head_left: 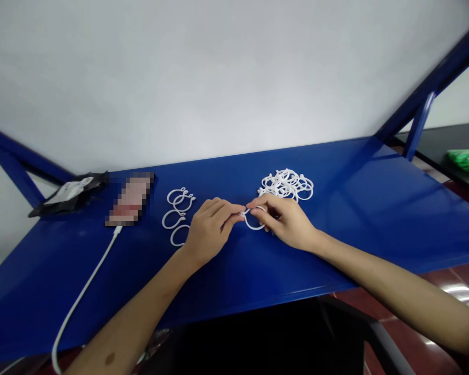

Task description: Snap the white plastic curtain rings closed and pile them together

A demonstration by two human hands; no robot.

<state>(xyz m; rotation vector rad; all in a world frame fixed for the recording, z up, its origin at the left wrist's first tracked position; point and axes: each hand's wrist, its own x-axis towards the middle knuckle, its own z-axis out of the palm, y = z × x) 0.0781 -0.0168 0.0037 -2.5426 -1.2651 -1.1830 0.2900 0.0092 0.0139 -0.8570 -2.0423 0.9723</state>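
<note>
Both my hands meet over the blue shelf [336,245] on one white plastic ring [254,225]. My left hand [209,229] pinches the ring's left end with fingers pressed together. My right hand [285,221] grips the ring's right side, fingers curled round it. Just behind my right hand lies a heap of several white rings [287,185]. To the left of my left hand several single white rings [179,213] lie in a loose column on the shelf.
A phone [130,199] lies at the left with a white cable [84,291] running off the front edge. A black packet [68,194] sits at the far left. Blue frame struts [418,127] rise at the right, a green bag [468,160] beyond them.
</note>
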